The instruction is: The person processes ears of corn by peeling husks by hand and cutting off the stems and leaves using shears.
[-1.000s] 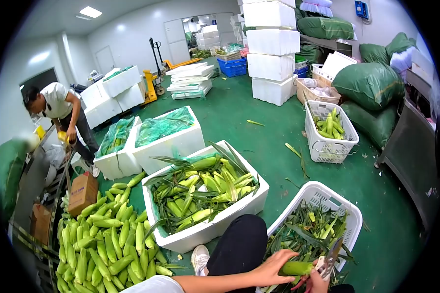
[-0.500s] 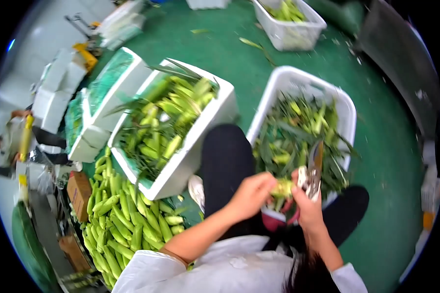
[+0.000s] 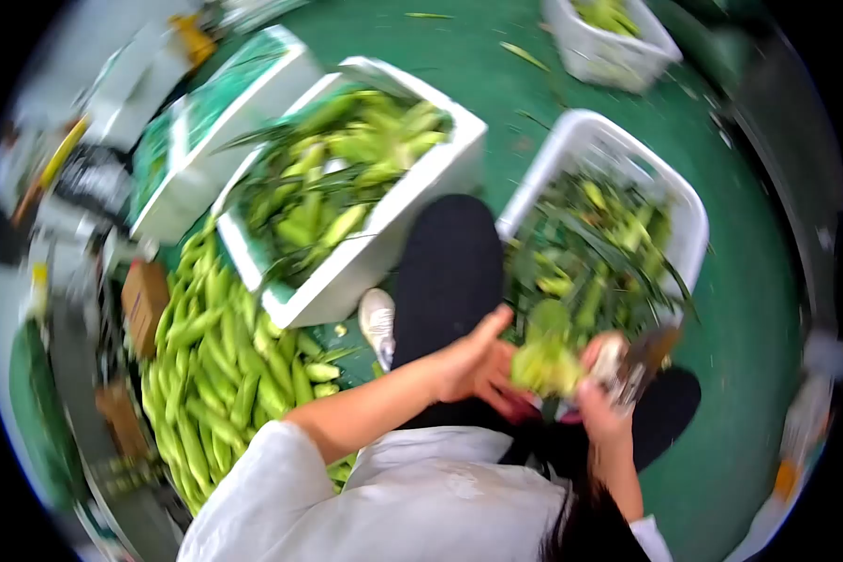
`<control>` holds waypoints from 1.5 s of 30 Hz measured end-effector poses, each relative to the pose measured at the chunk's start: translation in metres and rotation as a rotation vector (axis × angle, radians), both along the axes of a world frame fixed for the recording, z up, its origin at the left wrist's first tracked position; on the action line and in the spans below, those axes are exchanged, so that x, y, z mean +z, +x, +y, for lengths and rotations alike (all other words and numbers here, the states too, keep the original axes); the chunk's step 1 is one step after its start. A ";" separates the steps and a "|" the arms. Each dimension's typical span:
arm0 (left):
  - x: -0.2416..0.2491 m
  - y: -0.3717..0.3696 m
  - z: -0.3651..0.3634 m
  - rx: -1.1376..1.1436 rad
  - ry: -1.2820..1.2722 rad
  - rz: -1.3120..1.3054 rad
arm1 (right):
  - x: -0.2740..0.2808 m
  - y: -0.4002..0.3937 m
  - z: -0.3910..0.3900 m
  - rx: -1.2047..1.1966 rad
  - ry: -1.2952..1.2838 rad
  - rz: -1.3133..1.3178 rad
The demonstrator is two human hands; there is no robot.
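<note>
My left hand (image 3: 480, 372) is open, thumb and fingers spread, just left of a blurred pale-green piece of corn husk (image 3: 545, 363). That piece shows between my two hands, above the near end of the white basket (image 3: 691, 220). Closed around a metal-bladed cutting tool (image 3: 643, 365) is my right hand (image 3: 606, 401); the blade points up and right, smeared by motion, and the grip is mostly hidden by my fingers. Green husks and leaves (image 3: 590, 253) fill the basket in front of me.
A white foam box (image 3: 431, 201) holding corn in husks and leaves stands left of my knee. Heaped corn cobs (image 3: 220, 375) lie on the floor at left, beside a cardboard box (image 3: 144, 307). Another white basket (image 3: 609, 58) stands farther off.
My left hand has opened from its grip on the green corn piece and drawn back left. The cutting tool in my right hand has tipped to the right. The view has shifted.
</note>
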State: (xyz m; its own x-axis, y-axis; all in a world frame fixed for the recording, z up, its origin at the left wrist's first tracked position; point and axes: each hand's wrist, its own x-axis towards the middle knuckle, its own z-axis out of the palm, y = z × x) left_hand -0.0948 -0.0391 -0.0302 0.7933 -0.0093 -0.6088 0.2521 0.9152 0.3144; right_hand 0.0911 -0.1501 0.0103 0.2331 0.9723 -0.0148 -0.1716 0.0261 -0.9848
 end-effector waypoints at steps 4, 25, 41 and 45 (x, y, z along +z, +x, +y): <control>0.016 -0.028 -0.031 0.446 -0.301 -0.253 | 0.042 -0.057 0.033 0.497 0.500 -0.753; -0.012 -0.443 0.099 1.260 1.361 1.009 | -0.092 0.030 -0.063 0.249 -0.783 0.815; -0.019 -0.204 0.186 0.387 1.637 0.667 | -0.009 -0.002 -0.061 -0.085 -0.530 0.609; 0.049 -0.099 0.129 0.340 0.969 0.224 | -0.010 0.023 -0.023 0.124 -0.350 -0.066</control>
